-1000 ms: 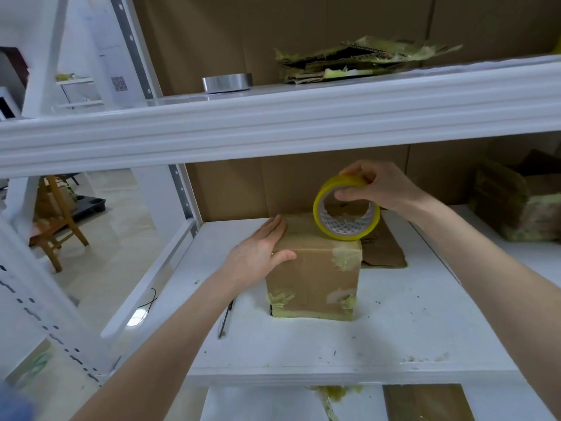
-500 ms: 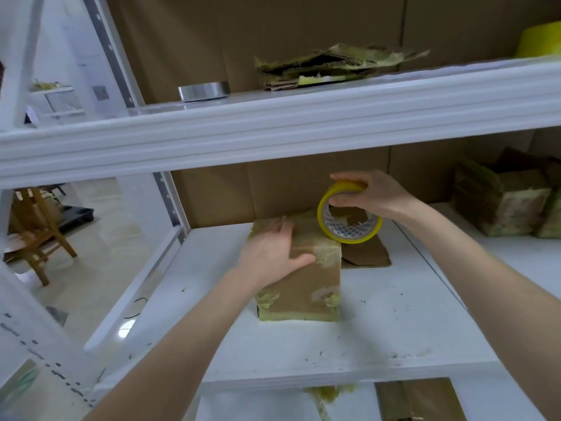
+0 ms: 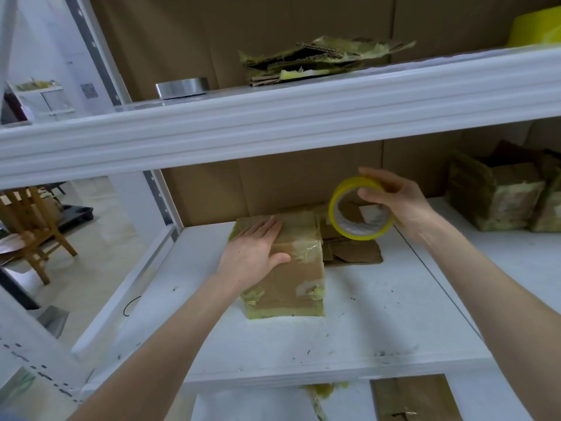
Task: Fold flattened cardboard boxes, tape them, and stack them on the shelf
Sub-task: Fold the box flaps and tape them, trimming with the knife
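Observation:
A folded brown cardboard box (image 3: 296, 278) with yellowish tape on its edges stands on the white middle shelf (image 3: 349, 338). My left hand (image 3: 253, 253) lies flat on the box's top left, thumb over its front edge. My right hand (image 3: 394, 202) holds a yellow tape roll (image 3: 358, 212) in the air, just right of and above the box, apart from it. Flattened cardboard pieces (image 3: 349, 250) lie on the shelf behind the box, under the roll.
Taped boxes (image 3: 498, 196) sit at the shelf's right end. The upper shelf beam (image 3: 273, 117) crosses overhead, carrying a silver tape roll (image 3: 182, 86), torn cardboard scraps (image 3: 318, 60) and a yellow roll (image 3: 535, 27). A wooden chair (image 3: 33, 226) stands at left. Cardboard (image 3: 413, 399) lies on the lower shelf.
My right hand has lifted the tape roll off the box and carried it right and up. My left hand slid further onto the box top. The view shifted.

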